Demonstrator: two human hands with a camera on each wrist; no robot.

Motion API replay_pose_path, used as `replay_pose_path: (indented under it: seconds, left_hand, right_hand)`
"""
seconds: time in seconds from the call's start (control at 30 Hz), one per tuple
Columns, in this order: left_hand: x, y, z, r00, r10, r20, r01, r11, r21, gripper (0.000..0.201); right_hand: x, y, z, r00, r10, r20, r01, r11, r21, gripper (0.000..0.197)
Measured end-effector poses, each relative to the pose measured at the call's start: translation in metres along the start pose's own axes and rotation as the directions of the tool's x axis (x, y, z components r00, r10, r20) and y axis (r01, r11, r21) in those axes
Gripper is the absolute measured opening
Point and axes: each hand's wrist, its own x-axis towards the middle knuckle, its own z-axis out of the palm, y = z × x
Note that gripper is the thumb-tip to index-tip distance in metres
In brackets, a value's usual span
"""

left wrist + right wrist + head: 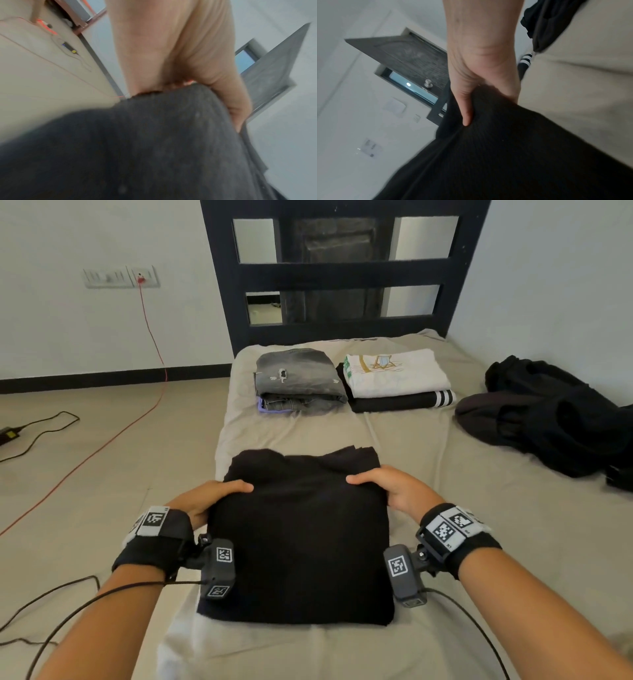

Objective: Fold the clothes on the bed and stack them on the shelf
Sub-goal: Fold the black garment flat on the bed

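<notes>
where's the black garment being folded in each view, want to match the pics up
Head: the black garment lies low in the centre on the bed sheet, the left hand and right hand gripping its sides.
Left wrist: it fills the lower half, below the hand.
Right wrist: it fills the lower centre and right, thumb pressed on it.
Shared landmark: the dark door, right in the left wrist view, left in the right wrist view.

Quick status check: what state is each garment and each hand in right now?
Black knit garment: folded, gripped at both sides.
Grey pile: folded, stacked.
White printed shirt: folded, atop striped black garment.
Dark clothes heap: unfolded.
Left hand: gripping.
Right hand: gripping.
</notes>
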Motion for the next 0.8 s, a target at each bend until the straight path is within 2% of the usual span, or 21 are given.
replay_pose_path:
  seconds: [0.07, 0.1, 0.13, 0.23, 0.27, 0.37, 0.43, 0.47, 0.53, 0.6, 0.7, 0.77, 0.8]
  left_hand:
    - [-0.017, 0.020, -0.002, 0.982, 0.189, -0.025, -0.189, 0.982, -0.014, 0.099]
    - [-0.026, 0.029, -0.003, 0.955, 0.293, -0.041, -0.294, 0.956, -0.017, 0.103]
    - [-0.035, 0.039, -0.005, 0.922, 0.384, -0.048, -0.385, 0.923, -0.015, 0.098]
    - [-0.058, 0.058, 0.000, 0.821, 0.562, -0.097, -0.563, 0.826, 0.024, 0.047]
    - [-0.063, 0.057, 0.002, 0.776, 0.622, -0.102, -0.619, 0.783, 0.064, 0.040]
    - [-0.068, 0.033, 0.009, 0.594, 0.804, 0.041, -0.780, 0.562, 0.273, 0.035]
    - [-0.064, 0.000, 0.015, 0.514, 0.837, 0.188, -0.802, 0.392, 0.451, 0.031]
    - [-0.062, -0.019, 0.019, 0.510, 0.811, 0.288, -0.795, 0.316, 0.517, 0.029]
    - [-0.057, -0.056, 0.029, 0.558, 0.680, 0.476, -0.775, 0.221, 0.593, 0.028]
    - [-0.058, -0.081, 0.033, 0.611, 0.565, 0.555, -0.756, 0.208, 0.621, 0.034]
    - [-0.069, -0.085, 0.028, 0.744, 0.477, 0.469, -0.651, 0.355, 0.671, 0.036]
    - [-0.075, -0.085, 0.028, 0.781, 0.502, 0.371, -0.608, 0.479, 0.633, 0.032]
    - [-0.078, -0.085, 0.032, 0.787, 0.536, 0.305, -0.590, 0.510, 0.626, 0.025]
  right_hand:
    - [-0.015, -0.024, -0.010, 0.993, -0.118, -0.003, 0.118, 0.992, 0.054, 0.045]
    - [-0.024, -0.038, -0.015, 0.981, -0.196, -0.006, 0.196, 0.978, 0.075, 0.043]
    - [-0.035, -0.053, -0.020, 0.960, -0.281, -0.004, 0.280, 0.955, 0.093, 0.043]
    - [-0.067, -0.086, -0.036, 0.865, -0.501, -0.025, 0.500, 0.860, 0.101, 0.047]
    - [-0.076, -0.090, -0.042, 0.828, -0.560, -0.027, 0.560, 0.824, 0.084, 0.049]
    - [-0.096, -0.073, -0.057, 0.751, -0.661, -0.006, 0.657, 0.748, -0.091, 0.048]
    - [-0.100, -0.039, -0.068, 0.756, -0.655, 0.023, 0.631, 0.718, -0.294, 0.040]
    - [-0.099, -0.017, -0.074, 0.779, -0.621, 0.088, 0.592, 0.682, -0.429, 0.039]
    - [-0.094, 0.035, -0.080, 0.855, -0.450, 0.257, 0.490, 0.542, -0.683, 0.042]
    - [-0.093, 0.077, -0.083, 0.903, -0.287, 0.319, 0.416, 0.409, -0.812, 0.046]
    - [-0.096, 0.093, -0.087, 0.911, -0.272, 0.310, 0.399, 0.394, -0.828, 0.058]
    - [-0.102, 0.086, -0.081, 0.935, -0.192, 0.299, 0.350, 0.345, -0.871, 0.066]
    - [-0.106, 0.080, -0.076, 0.948, -0.144, 0.283, 0.315, 0.311, -0.897, 0.065]
